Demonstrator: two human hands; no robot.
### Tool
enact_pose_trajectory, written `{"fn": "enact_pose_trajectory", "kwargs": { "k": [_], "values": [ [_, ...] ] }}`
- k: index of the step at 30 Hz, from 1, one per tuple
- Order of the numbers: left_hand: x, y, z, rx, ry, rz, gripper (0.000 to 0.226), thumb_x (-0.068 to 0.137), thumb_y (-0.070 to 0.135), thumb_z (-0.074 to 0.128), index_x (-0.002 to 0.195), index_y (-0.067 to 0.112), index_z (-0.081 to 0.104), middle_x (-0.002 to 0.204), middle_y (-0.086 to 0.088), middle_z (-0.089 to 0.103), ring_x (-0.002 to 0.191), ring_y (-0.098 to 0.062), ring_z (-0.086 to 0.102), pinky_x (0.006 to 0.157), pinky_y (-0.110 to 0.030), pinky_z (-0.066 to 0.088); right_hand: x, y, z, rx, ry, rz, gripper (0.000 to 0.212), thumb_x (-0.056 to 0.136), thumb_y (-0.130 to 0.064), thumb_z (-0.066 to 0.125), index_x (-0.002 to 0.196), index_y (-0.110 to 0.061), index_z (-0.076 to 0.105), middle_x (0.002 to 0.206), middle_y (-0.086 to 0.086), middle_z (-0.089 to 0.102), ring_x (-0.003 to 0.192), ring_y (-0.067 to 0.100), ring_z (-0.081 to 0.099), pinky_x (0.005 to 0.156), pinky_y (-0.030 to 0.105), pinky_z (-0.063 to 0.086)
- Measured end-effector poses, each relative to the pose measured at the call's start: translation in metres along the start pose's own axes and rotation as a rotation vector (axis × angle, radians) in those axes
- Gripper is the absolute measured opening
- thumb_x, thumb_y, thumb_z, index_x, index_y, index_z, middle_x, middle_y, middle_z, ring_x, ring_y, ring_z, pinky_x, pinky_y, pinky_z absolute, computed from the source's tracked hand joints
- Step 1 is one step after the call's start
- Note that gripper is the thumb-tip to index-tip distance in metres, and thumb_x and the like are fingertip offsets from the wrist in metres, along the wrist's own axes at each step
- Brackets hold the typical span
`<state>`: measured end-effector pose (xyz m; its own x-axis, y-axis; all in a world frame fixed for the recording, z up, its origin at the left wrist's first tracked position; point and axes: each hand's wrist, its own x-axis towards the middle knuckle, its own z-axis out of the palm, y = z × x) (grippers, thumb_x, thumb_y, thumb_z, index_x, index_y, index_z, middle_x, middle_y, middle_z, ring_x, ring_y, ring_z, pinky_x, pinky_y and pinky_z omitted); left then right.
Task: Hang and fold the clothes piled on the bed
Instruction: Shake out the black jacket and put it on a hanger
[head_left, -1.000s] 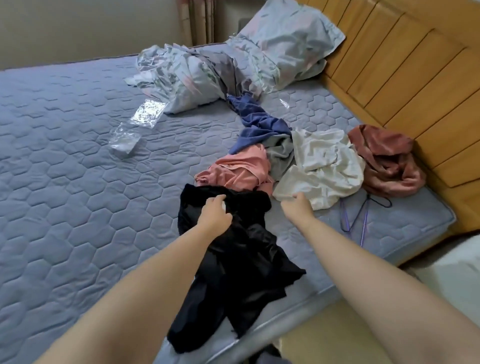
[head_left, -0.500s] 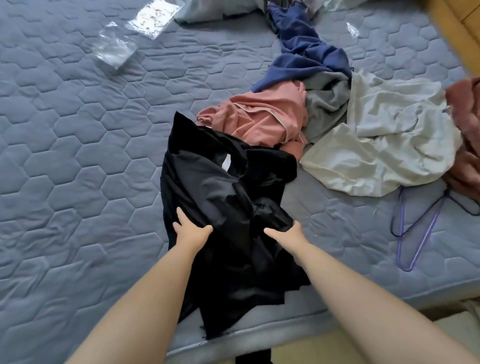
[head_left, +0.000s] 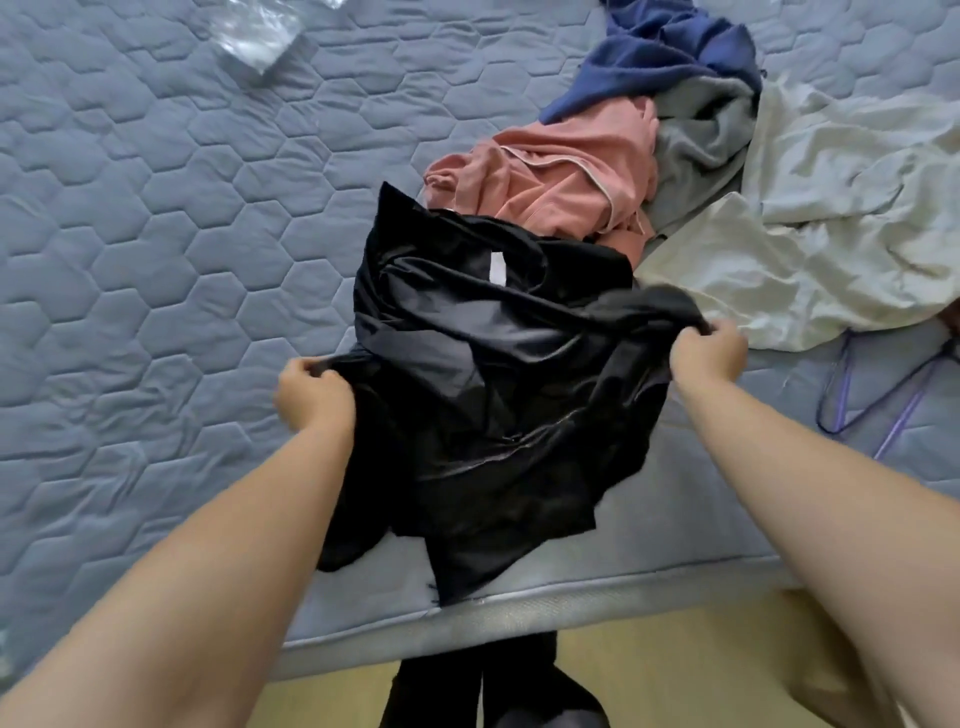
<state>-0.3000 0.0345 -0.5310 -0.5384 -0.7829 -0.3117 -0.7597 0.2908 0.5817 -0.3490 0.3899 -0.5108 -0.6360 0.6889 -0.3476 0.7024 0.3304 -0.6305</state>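
Soft, even daylight falls on the grey-blue hexagon-quilted mattress cover (head_left: 130, 249), with faint shadows only. The glossy black satin garment (head_left: 483, 395) lying on it shows dull sheen. Its edges look slightly motion-blurred; wide-angle distortion bends the mattress's near border.

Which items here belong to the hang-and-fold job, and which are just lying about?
Job: black garment, gripped by left hand and right hand; pink garment; blue garment; grey garment; white garment; purple hangers.
Lying about: clear plastic bag.
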Motion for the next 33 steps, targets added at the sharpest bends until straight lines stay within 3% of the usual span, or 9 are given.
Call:
{"fn": "enact_pose_trajectory", "kwargs": {
  "k": [4, 8, 11, 14, 16, 22, 25, 29, 33],
  "values": [
    [0.005, -0.017, -0.012, 0.218, -0.123, 0.249, 0.061, 0.083, 0.005, 0.052, 0.141, 0.010, 0.037, 0.141, -0.017, 0.037, 0.127, -0.035, 0.039, 0.107, -0.040, 0.033, -0.025, 0.026, 0.002, 0.078, -0.060, 0.055, 0.072, 0.088, -0.029, 0.062, 0.148, -0.009, 0.026, 0.150, 0.010, 0.034, 0.135, 0.025, 0.037, 0.108, 0.033, 0.031],
    [-0.035, -0.048, 0.001, 0.496, -0.417, 0.863, 0.044, 0.079, 0.016, 0.057, 0.123, 0.008, 0.056, 0.122, -0.014, 0.051, 0.111, -0.037, 0.049, 0.091, -0.046, 0.047, -0.074, 0.106, 0.035, -0.093, -0.157, 0.493, 0.062, 0.086, -0.033, 0.064, 0.133, 0.001, 0.042, 0.135, 0.019, 0.049, 0.123, 0.036, 0.049, 0.102, 0.041, 0.041],
    [-0.068, -0.072, 0.014, 0.691, -0.677, 1.199, 0.046, 0.080, 0.040, 0.050, 0.113, 0.010, 0.062, 0.111, -0.012, 0.057, 0.101, -0.037, 0.055, 0.079, -0.043, 0.050, -0.114, 0.142, 0.062, 0.224, -0.485, 0.805, 0.084, 0.075, -0.045, 0.076, 0.141, -0.009, 0.039, 0.140, 0.008, 0.047, 0.126, 0.033, 0.046, 0.104, 0.047, 0.038],
    [-0.087, -0.099, 0.028, 0.950, -0.889, 0.952, 0.091, 0.080, 0.051, 0.064, 0.151, 0.025, 0.014, 0.153, -0.008, 0.020, 0.133, -0.029, 0.032, 0.100, -0.041, 0.041, -0.135, 0.157, 0.085, 0.395, -0.591, 0.813, 0.103, 0.042, -0.036, 0.095, 0.132, -0.008, 0.052, 0.126, 0.011, 0.061, 0.109, 0.032, 0.060, 0.099, 0.046, 0.047],
    [-0.095, -0.107, 0.035, 0.896, -0.887, 0.800, 0.101, 0.079, 0.045, 0.069, 0.152, 0.028, 0.002, 0.152, -0.004, 0.019, 0.132, -0.026, 0.032, 0.096, -0.039, 0.045, -0.135, 0.159, 0.094, 0.468, -0.560, 0.796, 0.067, 0.069, -0.017, 0.084, 0.127, -0.003, 0.055, 0.120, 0.016, 0.063, 0.100, 0.031, 0.063, 0.091, 0.043, 0.052],
    [-0.123, -0.105, 0.046, 0.841, -0.860, 0.824, 0.028, 0.091, 0.011, 0.045, 0.115, 0.021, 0.058, 0.116, -0.002, 0.058, 0.104, -0.025, 0.055, 0.079, -0.032, 0.044, -0.130, 0.159, 0.064, 0.586, -0.547, 0.727, 0.045, 0.082, -0.001, 0.068, 0.124, 0.001, 0.054, 0.115, 0.020, 0.064, 0.098, 0.033, 0.065, 0.073, 0.039, 0.055],
    [-0.149, -0.109, 0.041, 0.884, -1.001, 0.783, 0.027, 0.087, 0.006, 0.043, 0.102, 0.017, 0.063, 0.108, -0.006, 0.063, 0.098, -0.028, 0.058, 0.073, -0.030, 0.044, -0.127, 0.160, 0.022, 0.352, -0.454, 0.548, 0.033, 0.082, -0.004, 0.070, 0.113, -0.001, 0.057, 0.110, 0.015, 0.064, 0.095, 0.030, 0.063, 0.074, 0.038, 0.054],
    [-0.177, -0.117, 0.031, 0.692, -1.057, 0.583, 0.032, 0.092, 0.007, 0.042, 0.117, 0.014, 0.060, 0.120, -0.002, 0.060, 0.110, -0.024, 0.056, 0.088, -0.030, 0.046, -0.104, 0.150, -0.044, -0.429, -0.337, 0.077, 0.028, 0.079, -0.020, 0.074, 0.097, -0.003, 0.062, 0.098, 0.013, 0.064, 0.091, 0.031, 0.059, 0.075, 0.033, 0.046],
    [-0.187, -0.116, 0.033, 0.428, -1.003, 0.265, 0.034, 0.092, 0.008, 0.044, 0.124, 0.011, 0.056, 0.122, -0.009, 0.060, 0.109, -0.024, 0.057, 0.091, -0.031, 0.046, -0.082, 0.147, -0.086, -0.321, -0.010, 0.114, 0.035, 0.085, -0.027, 0.068, 0.105, -0.003, 0.054, 0.106, 0.017, 0.061, 0.093, 0.035, 0.057, 0.076, 0.037, 0.043]
  ]
}}
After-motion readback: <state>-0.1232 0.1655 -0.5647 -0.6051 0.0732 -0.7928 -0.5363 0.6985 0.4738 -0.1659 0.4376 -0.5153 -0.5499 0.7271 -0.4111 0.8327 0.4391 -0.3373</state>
